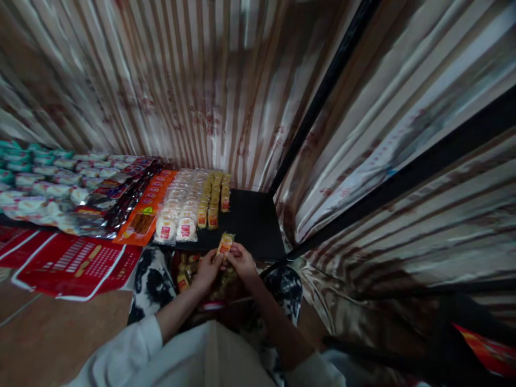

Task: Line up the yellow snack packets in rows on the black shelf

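A small yellow wrapped snack packet [226, 244] with a red label is held upright between both hands, just past the near edge of the black table. My left hand [208, 269] pinches its lower left side. On its lower right, my right hand [242, 262] grips it with thumb and fingers. Under my hands, in my lap, lies a container with several more yellow packets [183, 282], partly hidden by my wrists. Beyond, rows of the same yellow packets [212, 215] stand on the black table [253, 228], beside rows of round white wrapped crackers [186, 228].
Left of the crackers lie orange snack bags [141, 220], dark shiny packs [116, 201] and many white and teal packets [52, 188]. Red printed bags [80, 263] hang at the table's front. Striped curtains [201, 86] and black poles [322, 97] enclose the back and right.
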{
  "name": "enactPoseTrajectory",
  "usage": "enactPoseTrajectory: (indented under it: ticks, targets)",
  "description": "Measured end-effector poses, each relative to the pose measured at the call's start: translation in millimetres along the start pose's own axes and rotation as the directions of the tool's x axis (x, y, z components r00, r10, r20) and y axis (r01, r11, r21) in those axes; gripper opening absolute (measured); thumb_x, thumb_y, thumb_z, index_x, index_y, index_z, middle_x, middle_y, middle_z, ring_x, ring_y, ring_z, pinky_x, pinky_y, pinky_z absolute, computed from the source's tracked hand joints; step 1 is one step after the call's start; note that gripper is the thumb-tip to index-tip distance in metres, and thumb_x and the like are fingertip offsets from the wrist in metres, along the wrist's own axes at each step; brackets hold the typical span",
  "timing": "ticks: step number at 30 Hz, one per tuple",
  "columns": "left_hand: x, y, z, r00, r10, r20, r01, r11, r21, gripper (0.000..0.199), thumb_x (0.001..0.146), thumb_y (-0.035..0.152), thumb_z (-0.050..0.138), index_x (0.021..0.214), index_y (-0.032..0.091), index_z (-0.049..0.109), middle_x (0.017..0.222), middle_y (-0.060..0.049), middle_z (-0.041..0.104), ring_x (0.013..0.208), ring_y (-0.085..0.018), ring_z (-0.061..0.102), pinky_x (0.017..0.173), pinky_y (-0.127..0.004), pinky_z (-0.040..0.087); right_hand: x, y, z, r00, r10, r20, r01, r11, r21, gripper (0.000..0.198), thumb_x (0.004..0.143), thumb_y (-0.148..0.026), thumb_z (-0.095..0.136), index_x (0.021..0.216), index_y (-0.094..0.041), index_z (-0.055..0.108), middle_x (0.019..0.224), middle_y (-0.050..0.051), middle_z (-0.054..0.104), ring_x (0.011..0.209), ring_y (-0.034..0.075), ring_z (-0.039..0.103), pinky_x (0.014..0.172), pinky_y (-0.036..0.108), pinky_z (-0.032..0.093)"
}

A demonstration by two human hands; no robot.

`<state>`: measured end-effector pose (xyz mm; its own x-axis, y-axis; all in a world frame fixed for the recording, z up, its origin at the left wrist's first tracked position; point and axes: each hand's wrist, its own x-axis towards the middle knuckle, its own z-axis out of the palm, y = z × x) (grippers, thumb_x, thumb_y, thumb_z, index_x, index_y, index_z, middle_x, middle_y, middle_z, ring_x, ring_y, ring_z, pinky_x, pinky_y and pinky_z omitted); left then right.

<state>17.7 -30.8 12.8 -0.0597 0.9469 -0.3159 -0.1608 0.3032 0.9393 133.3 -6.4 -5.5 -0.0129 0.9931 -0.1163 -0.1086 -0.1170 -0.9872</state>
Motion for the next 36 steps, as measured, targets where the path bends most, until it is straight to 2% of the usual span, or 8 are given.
enactPoseTrajectory:
  ticks: [4, 9, 12, 15, 18, 22, 27, 36]
  targets:
    - [20.6, 9.3, 13.4, 1.000, 0.014, -0.008, -0.014, 1.000, 0.007, 0.027, 0.076, 0.026, 0.057, 0.099, 0.013, 0.060, 0.083, -0.006, 0.067, 0.068, -0.013, 0.061, 0.058, -0.022, 0.050, 17.7, -7.2, -3.7, 0.997, -0.076, -0.020, 0.077, 0.997, 0.002, 0.034, 0.064, -0.036, 0.064, 0.094, -0.020, 0.058, 0.084, 0.004, 0.068, 0.073, 0.017, 0.063, 0.066, 0.029, 0.052]
    - [39.5, 12.9, 27.3, 0.982, 0.031, -0.187, -0.008, 0.993, 0.121, 0.041, 0.074, 0.017, 0.056, 0.115, 0.013, 0.053, 0.109, -0.011, 0.058, 0.072, -0.012, 0.058, 0.053, -0.019, 0.049, 55.8, -8.2, -12.7, 0.981, -0.155, -0.119, 0.140, 0.982, -0.128, 0.033, 0.066, -0.032, 0.061, 0.097, -0.020, 0.059, 0.087, 0.004, 0.067, 0.076, 0.016, 0.062, 0.073, 0.029, 0.051]
    - [47.8, 13.0, 32.2, 0.983, 0.081, -0.165, -0.054, 0.985, 0.166, 0.037, 0.075, 0.018, 0.054, 0.112, 0.015, 0.056, 0.119, -0.013, 0.053, 0.085, -0.016, 0.059, 0.056, -0.022, 0.051, 80.9, -7.1, -14.0, 0.969, -0.193, -0.153, 0.153, 0.958, -0.241, 0.034, 0.068, -0.031, 0.058, 0.100, -0.020, 0.060, 0.085, 0.003, 0.066, 0.074, 0.015, 0.061, 0.074, 0.029, 0.051]
    - [58.5, 14.5, 35.3, 0.980, 0.133, -0.148, -0.102, 0.974, 0.203, 0.035, 0.077, 0.019, 0.051, 0.112, 0.017, 0.057, 0.133, -0.012, 0.044, 0.112, -0.023, 0.051, 0.073, -0.029, 0.053, 102.0, -5.7, -11.0, 0.960, -0.227, -0.165, 0.159, 0.924, -0.349, 0.035, 0.069, -0.031, 0.055, 0.102, -0.021, 0.061, 0.087, 0.003, 0.065, 0.075, 0.015, 0.060, 0.075, 0.030, 0.050]
    - [71.5, 17.4, 38.2, 0.981, 0.158, -0.114, -0.131, 0.968, 0.214, 0.037, 0.080, 0.022, 0.048, 0.116, 0.018, 0.055, 0.139, -0.009, 0.039, 0.127, -0.023, 0.038, 0.094, -0.035, 0.045, 117.7, -2.7, -5.9, 0.953, -0.256, -0.160, 0.162, 0.881, -0.445, 0.034, 0.070, -0.029, 0.054, 0.103, -0.022, 0.062, 0.090, 0.004, 0.063, 0.077, 0.016, 0.060, 0.077, 0.031, 0.049]
    - [86.9, 22.6, 43.6, 0.989, 0.139, -0.050, -0.128, 0.976, 0.176, 0.045, 0.081, 0.025, 0.047, 0.126, 0.018, 0.047, 0.141, -0.008, 0.039, 0.132, -0.022, 0.031, 0.109, -0.037, 0.027, 131.6, 0.5, 0.1, 0.954, -0.252, -0.162, 0.134, 0.843, -0.521, 0.035, 0.071, -0.027, 0.053, 0.105, -0.022, 0.062, 0.088, 0.004, 0.061, 0.079, 0.017, 0.059, 0.078, 0.031, 0.047]
    - [98.9, 29.2, 50.3, 0.993, 0.101, -0.062, -0.088, 0.979, 0.184, 0.050, 0.084, 0.028, 0.043, 0.132, 0.012, 0.039, 0.145, -0.012, 0.031, 0.135, -0.022, 0.024, 0.113, -0.038, 0.014, 140.9, -4.9, 4.7, 0.963, -0.239, -0.123, 0.136, 0.830, -0.541, 0.039, 0.074, -0.026, 0.051, 0.112, -0.022, 0.060, 0.102, 0.006, 0.060, 0.090, 0.020, 0.058, 0.084, 0.032, 0.046]
    - [115.1, 28.1, 51.0, 0.993, 0.090, -0.076, -0.076, 0.982, 0.174, 0.051, 0.086, 0.026, 0.039, 0.132, 0.003, 0.037, 0.143, -0.020, 0.031, 0.135, -0.024, 0.025, 0.112, -0.039, 0.016, 147.7, -0.8, 9.5, 0.969, -0.228, -0.096, 0.155, 0.863, -0.481, 0.048, 0.075, -0.025, 0.048, 0.123, -0.020, 0.053, 0.110, 0.008, 0.059, 0.094, 0.020, 0.058, 0.086, 0.031, 0.046]
